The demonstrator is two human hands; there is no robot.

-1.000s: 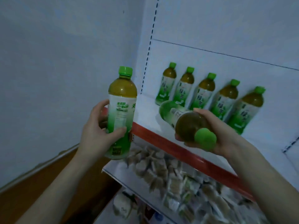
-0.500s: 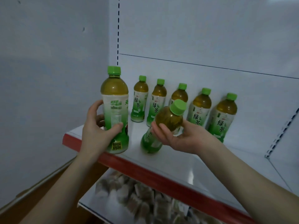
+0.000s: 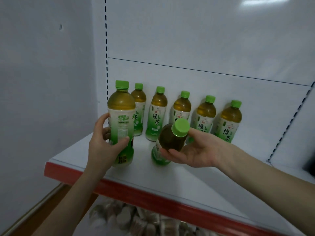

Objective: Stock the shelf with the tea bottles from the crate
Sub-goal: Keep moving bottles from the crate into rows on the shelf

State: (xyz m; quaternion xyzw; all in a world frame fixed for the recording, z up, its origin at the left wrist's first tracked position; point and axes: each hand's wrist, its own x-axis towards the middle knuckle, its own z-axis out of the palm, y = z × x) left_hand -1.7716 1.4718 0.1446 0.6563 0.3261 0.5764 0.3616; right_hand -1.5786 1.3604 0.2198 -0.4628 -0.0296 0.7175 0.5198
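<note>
My left hand (image 3: 104,147) grips an upright green-capped tea bottle (image 3: 121,116) at the front left of the white shelf (image 3: 187,188); its base is at the shelf surface. My right hand (image 3: 196,150) holds a second tea bottle (image 3: 170,140), tilted with its cap toward me and its base down near the shelf. Several more tea bottles (image 3: 157,113) stand in a row against the shelf's back panel. The crate is out of view.
A red strip (image 3: 153,200) runs along the shelf's front edge. A lower shelf holds several pale packets (image 3: 129,218). A white wall (image 3: 42,82) closes off the left side. A slotted upright (image 3: 289,123) stands at the right.
Both bottles have come further over the shelf and lower. The left one now stands at the shelf surface, and the right one has tipped more upright.
</note>
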